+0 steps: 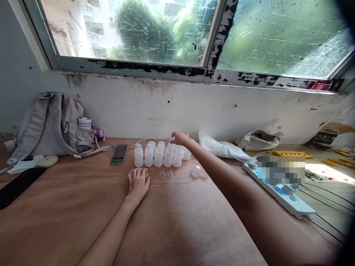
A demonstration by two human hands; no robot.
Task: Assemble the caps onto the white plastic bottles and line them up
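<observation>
Small frosted white bottles stand upright in two close rows, several in each. My right hand reaches over the back row, fingers bent down in a pinch at the top of a back-row bottle; its lower part is hidden by the front bottles. On the table in front of the left end of the rows, my left hand lies palm down, fingers spread. A small clear piece shows partly beside its index finger. Two clear nipple-shaped pieces lie to its right.
Clear round discs lie near my right forearm. A phone-like object and a grey backpack are at the left. On the right are a plastic mailer, a power strip with cables, and a beige bag.
</observation>
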